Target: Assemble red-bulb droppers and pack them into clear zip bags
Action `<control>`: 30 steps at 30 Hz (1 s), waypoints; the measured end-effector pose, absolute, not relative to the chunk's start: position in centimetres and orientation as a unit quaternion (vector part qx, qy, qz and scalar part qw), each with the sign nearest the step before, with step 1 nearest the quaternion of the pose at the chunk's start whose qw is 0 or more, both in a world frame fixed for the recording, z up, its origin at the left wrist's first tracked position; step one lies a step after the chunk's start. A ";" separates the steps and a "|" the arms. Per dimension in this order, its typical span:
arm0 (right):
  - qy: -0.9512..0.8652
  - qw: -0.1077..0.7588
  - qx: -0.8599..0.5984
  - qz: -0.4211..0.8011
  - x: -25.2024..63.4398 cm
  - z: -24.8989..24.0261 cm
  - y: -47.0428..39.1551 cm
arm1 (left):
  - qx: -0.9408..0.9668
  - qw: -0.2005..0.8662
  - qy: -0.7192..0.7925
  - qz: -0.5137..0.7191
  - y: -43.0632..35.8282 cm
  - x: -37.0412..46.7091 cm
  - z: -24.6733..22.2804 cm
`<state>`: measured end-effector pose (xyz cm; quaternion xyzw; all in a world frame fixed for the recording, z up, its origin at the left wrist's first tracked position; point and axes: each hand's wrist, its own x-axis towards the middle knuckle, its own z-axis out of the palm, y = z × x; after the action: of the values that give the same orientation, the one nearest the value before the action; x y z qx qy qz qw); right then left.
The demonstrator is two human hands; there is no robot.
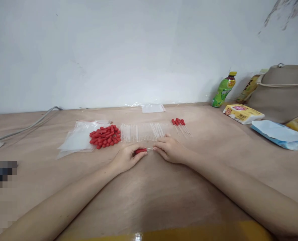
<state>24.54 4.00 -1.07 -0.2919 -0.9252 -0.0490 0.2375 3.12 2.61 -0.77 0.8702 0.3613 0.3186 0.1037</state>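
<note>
Between my hands, a red rubber bulb (140, 151) and a thin clear glass tube (150, 149) meet end to end. My left hand (128, 156) is closed around the bulb, and my right hand (169, 149) pinches the tube. Just beyond lies a row of clear dropper tubes (136, 133), side by side. To its left is a pile of red rubber bulbs (105, 136), partly on clear plastic bags (78, 137). Several droppers with red bulbs on them (180, 124) lie together to the right of the row.
A small white bag (153, 108) lies near the wall. At the right are a green drink bottle (223, 90), a yellow tissue pack (243, 113), a blue-and-white packet (282, 134) and a grey bag (283, 90). A grey cable (28, 127) crosses the left side.
</note>
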 end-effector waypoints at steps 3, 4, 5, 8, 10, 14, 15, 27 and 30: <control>-0.928 0.199 -0.297 -0.103 24.8 0.0 3.9 | 0.870 0.098 0.367 0.315 2.7 3.1 -0.7; -0.925 0.190 -0.309 -0.113 25.1 0.3 4.1 | 0.867 0.098 0.374 0.316 2.7 3.1 -0.8; -0.917 0.191 -0.330 -0.116 25.5 0.6 4.4 | 0.862 0.101 0.382 0.317 2.8 3.0 -0.8; -0.843 0.250 -0.471 -0.068 27.4 0.9 6.1 | 0.855 0.113 0.398 0.312 3.0 2.7 -0.9; -0.743 0.289 -0.604 -0.011 29.1 0.8 7.4 | 0.860 0.125 0.396 0.296 3.1 2.6 -0.9; -0.619 0.296 -0.728 0.000 31.9 0.2 9.3 | 0.870 0.138 0.384 0.276 3.1 2.6 -0.8; -0.613 0.286 -0.736 -0.005 32.2 0.1 9.5 | 0.870 0.138 0.384 0.276 3.1 2.7 -0.7; -0.606 0.243 -0.757 -0.032 31.2 -0.8 10.0 | 0.871 0.135 0.388 0.271 3.2 2.7 -0.8; -0.629 0.253 -0.734 -0.032 30.5 -0.5 9.7 | 0.871 0.136 0.385 0.273 3.2 2.7 -0.8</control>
<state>30.50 9.72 -0.49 -0.7344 -0.6291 -0.0321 0.2526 2.72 3.17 -0.77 0.8712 0.3846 0.2731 0.1357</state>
